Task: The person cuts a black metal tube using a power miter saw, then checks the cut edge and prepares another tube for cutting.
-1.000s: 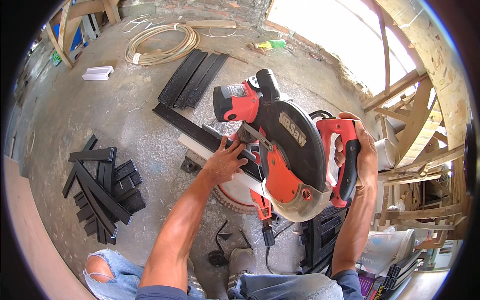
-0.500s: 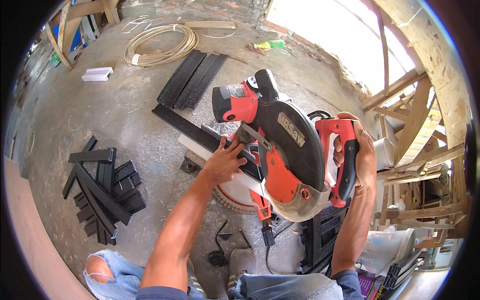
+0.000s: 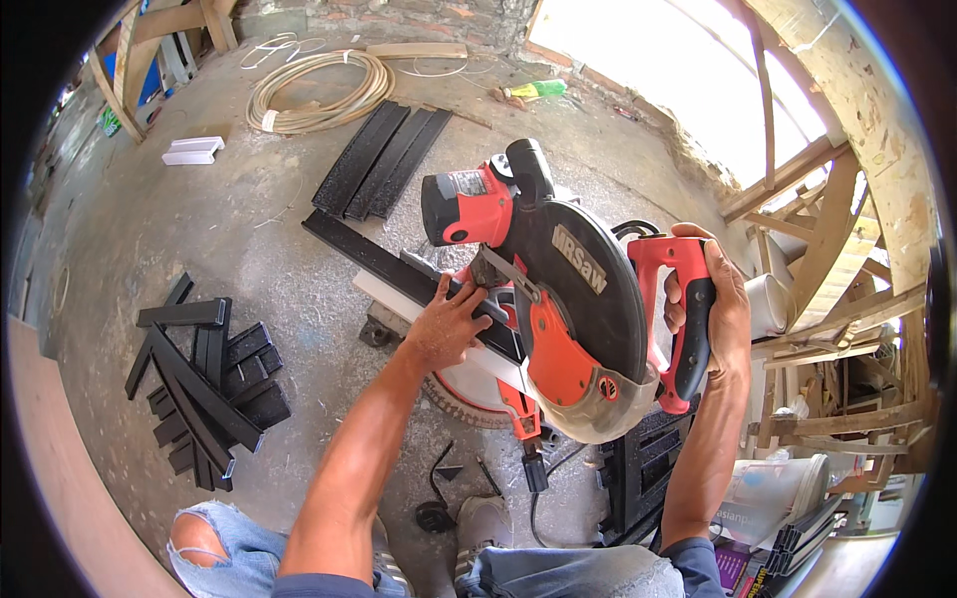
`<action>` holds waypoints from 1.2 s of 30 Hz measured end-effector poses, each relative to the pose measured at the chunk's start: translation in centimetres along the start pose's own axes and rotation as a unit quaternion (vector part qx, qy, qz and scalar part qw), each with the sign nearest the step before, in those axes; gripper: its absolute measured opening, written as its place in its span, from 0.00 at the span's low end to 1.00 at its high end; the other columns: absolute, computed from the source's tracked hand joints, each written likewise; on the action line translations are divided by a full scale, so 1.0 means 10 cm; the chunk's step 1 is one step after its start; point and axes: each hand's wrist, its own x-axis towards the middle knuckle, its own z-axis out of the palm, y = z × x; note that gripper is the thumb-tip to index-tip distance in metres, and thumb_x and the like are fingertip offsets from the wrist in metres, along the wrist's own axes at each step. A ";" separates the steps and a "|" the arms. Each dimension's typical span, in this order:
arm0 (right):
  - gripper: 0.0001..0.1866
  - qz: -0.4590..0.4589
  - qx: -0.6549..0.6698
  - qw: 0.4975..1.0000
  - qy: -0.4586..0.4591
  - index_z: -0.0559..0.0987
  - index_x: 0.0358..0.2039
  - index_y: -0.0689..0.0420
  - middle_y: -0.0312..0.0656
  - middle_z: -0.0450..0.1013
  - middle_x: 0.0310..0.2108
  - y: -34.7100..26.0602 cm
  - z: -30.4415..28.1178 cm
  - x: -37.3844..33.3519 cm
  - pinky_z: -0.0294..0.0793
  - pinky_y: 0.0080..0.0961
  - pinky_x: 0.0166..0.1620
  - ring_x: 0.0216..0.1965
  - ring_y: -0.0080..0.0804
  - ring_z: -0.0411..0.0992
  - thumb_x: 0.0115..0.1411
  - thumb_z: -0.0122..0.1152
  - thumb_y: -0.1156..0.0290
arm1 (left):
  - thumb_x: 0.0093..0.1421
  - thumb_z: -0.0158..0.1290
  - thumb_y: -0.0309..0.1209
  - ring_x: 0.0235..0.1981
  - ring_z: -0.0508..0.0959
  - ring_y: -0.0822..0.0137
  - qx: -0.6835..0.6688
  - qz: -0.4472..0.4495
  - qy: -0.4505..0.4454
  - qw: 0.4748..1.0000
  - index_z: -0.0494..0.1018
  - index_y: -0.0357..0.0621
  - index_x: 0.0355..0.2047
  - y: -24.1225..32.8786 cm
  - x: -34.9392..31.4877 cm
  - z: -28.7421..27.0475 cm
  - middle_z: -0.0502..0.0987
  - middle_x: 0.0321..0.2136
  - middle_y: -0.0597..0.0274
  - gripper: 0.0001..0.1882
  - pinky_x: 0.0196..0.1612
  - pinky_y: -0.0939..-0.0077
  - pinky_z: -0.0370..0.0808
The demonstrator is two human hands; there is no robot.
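Observation:
A red and black miter saw [image 3: 573,289] stands on the floor in front of me, its head raised and its orange and clear guard [image 3: 578,384] over the blade. My right hand [image 3: 720,309] is wrapped round the saw's red and black handle [image 3: 690,319]. A long black profile strip [image 3: 384,254] lies across the saw base, and its left end reaches past the base. With fingers bent over this strip, my left hand [image 3: 449,324] holds it on the base, left of the guard. The saw's head hides the strip's right part.
Cut black pieces [image 3: 214,379] are piled at left; more [image 3: 648,468] lie at right. Wide black strips [image 3: 384,159] and a coiled hose [image 3: 319,92] lie beyond the saw. A tape measure [image 3: 434,515] sits near my shoes. Wooden framing [image 3: 837,259] and a bucket [image 3: 773,498] stand right.

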 end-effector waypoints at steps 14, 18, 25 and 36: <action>0.27 -0.007 0.009 1.000 0.019 0.72 0.60 0.60 0.38 0.71 0.20 0.12 -0.04 -0.14 0.68 0.18 0.17 0.14 0.21 0.67 0.74 0.49 0.49 | 0.49 0.69 0.38 0.70 0.60 0.53 -0.044 -0.029 -0.016 0.998 0.81 0.53 0.46 0.01 0.04 0.00 0.66 0.61 0.54 0.22 0.73 0.32 0.45; 0.28 -0.017 0.005 1.000 0.019 0.72 0.60 0.59 0.38 0.70 0.20 0.16 -0.05 -0.17 0.68 0.19 0.17 0.14 0.21 0.67 0.74 0.49 0.48 | 0.49 0.70 0.38 0.69 0.61 0.53 -0.035 -0.027 0.001 0.999 0.81 0.50 0.44 0.01 0.04 0.01 0.66 0.61 0.54 0.22 0.74 0.33 0.44; 0.30 -0.037 -0.026 0.999 0.027 0.74 0.58 0.61 0.36 0.71 0.20 0.21 -0.06 -0.24 0.68 0.18 0.18 0.15 0.21 0.68 0.74 0.47 0.46 | 0.48 0.70 0.37 0.68 0.62 0.55 -0.041 -0.029 0.006 0.999 0.82 0.49 0.44 0.02 0.04 -0.01 0.67 0.60 0.55 0.21 0.73 0.33 0.45; 0.29 -0.041 -0.016 0.999 0.024 0.74 0.59 0.59 0.36 0.72 0.21 0.29 -0.09 -0.32 0.68 0.18 0.19 0.16 0.21 0.69 0.74 0.48 0.45 | 0.49 0.69 0.38 0.69 0.61 0.57 -0.036 -0.034 -0.001 0.999 0.83 0.50 0.45 0.03 0.04 -0.04 0.66 0.60 0.56 0.22 0.74 0.33 0.44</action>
